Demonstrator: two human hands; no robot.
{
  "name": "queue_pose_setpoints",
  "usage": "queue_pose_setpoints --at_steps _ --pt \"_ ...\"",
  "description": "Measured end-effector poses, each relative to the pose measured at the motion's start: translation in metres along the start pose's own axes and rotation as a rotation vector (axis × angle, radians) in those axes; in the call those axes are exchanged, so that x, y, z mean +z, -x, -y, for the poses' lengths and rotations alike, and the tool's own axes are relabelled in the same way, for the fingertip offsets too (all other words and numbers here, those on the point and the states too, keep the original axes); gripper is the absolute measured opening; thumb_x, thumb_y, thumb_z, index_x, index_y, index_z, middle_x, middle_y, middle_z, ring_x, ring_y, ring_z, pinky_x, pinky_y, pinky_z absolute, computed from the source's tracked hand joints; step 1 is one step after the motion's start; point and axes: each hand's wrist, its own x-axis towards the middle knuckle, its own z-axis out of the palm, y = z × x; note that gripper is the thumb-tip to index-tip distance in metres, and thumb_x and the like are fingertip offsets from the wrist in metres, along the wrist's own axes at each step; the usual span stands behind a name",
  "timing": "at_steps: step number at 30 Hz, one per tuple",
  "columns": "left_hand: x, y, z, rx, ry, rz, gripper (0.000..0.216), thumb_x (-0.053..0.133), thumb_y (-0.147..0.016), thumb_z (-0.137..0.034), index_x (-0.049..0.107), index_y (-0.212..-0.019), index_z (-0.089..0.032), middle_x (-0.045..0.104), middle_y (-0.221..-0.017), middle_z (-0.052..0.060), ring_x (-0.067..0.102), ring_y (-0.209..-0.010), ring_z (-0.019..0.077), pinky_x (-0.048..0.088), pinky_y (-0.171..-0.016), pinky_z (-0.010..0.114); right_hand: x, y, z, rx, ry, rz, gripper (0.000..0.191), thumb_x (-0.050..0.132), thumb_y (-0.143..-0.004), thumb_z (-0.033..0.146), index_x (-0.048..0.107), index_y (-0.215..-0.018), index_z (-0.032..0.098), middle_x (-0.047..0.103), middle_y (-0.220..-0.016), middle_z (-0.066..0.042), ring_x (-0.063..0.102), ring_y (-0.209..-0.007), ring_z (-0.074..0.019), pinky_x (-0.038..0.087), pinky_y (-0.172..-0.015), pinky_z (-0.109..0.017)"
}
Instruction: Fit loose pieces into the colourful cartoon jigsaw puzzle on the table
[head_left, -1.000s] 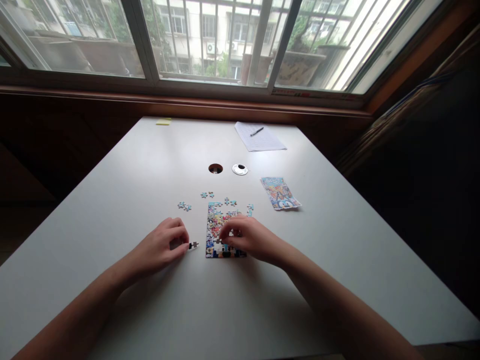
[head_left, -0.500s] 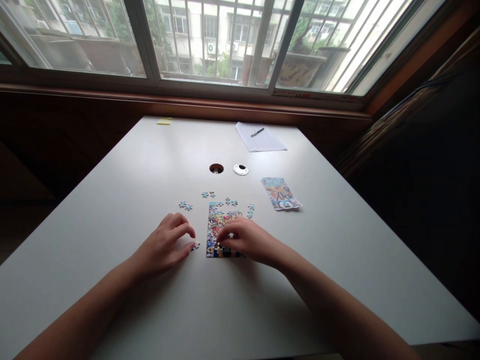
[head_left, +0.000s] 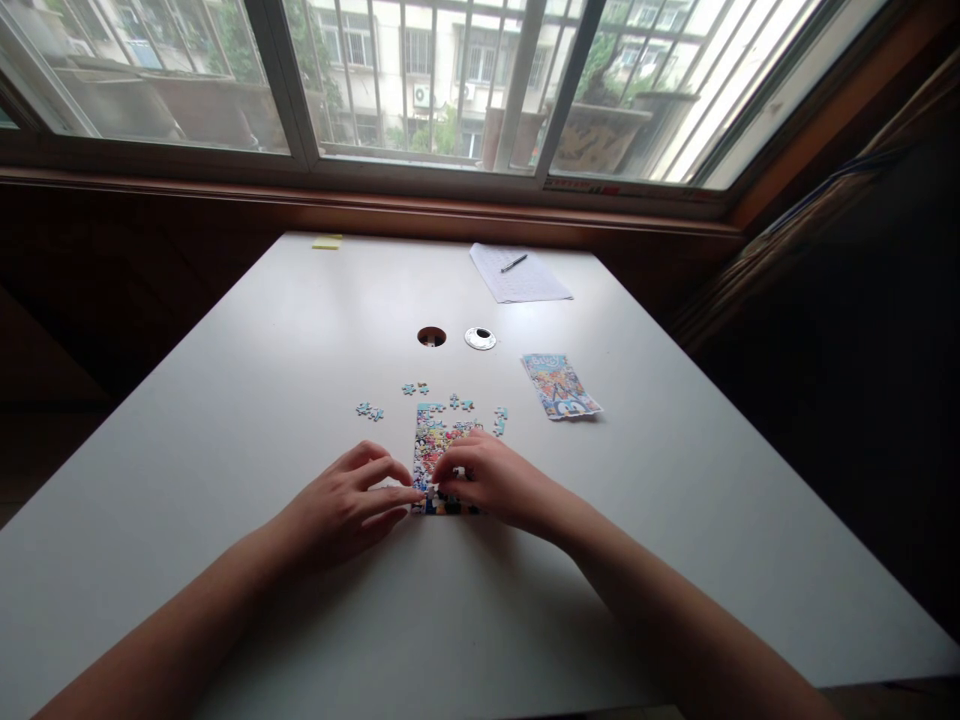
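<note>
A partly assembled jigsaw puzzle [head_left: 429,440] with many small colours lies on the white table, and bare gaps show in it. My right hand [head_left: 491,478] rests over its right side, thumb and fingertips pinched on a small puzzle piece [head_left: 433,491] near the lower left part. My left hand [head_left: 349,502] reaches in from the left with fingers spread; its fingertip touches the puzzle's lower left area beside that piece. Loose blue pieces lie around the top: a pair [head_left: 370,411] at the left, others [head_left: 415,388] behind, and some [head_left: 501,420] at the right.
A printed picture sheet [head_left: 562,387] lies right of the puzzle. Farther back are a round hole [head_left: 432,337] in the table, its metal cover [head_left: 481,338], and papers [head_left: 521,283] with a pen [head_left: 514,264]. Yellow sticky notes [head_left: 327,242] sit at the far edge, below the window.
My left hand has moved right, from a piece beside the puzzle onto the puzzle's lower left, its fingers straightening. My right hand has stayed nearly in place.
</note>
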Motion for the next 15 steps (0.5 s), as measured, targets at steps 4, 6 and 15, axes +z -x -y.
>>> queue_pose_setpoints --at_steps 4,6,15 --pt "0.002 0.0 -0.001 0.005 -0.035 0.006 0.035 0.064 -0.091 -0.017 0.064 -0.124 -0.03 0.066 -0.112 0.004 0.049 -0.099 0.0223 0.048 -0.089 0.036 -0.002 0.002 -0.003 -0.001 -0.012 -0.011 0.011 0.071 -0.086 0.01 0.073 -0.086 0.021 0.071 -0.085 0.0 0.061 -0.087 -0.0158 0.042 -0.087 -0.03" --pt "0.003 0.0 -0.001 0.006 -0.058 0.005 0.035 0.065 -0.091 -0.018 0.064 -0.125 -0.03 0.065 -0.114 0.005 0.049 -0.1 0.0226 0.048 -0.088 0.036 -0.004 0.004 -0.005 0.001 -0.017 -0.028 0.011 0.069 -0.087 0.011 0.072 -0.087 0.021 0.071 -0.087 0.0 0.061 -0.089 -0.0161 0.043 -0.086 -0.03" --pt "0.005 -0.002 -0.003 0.01 -0.123 0.012 0.037 0.065 -0.092 -0.02 0.063 -0.127 -0.032 0.063 -0.118 0.005 0.05 -0.103 0.023 0.048 -0.091 0.037 -0.014 0.019 -0.012 -0.049 0.109 0.015 0.012 0.068 -0.089 0.016 0.077 -0.092 0.023 0.065 -0.085 -0.002 0.058 -0.081 -0.015 0.043 -0.074 -0.026"
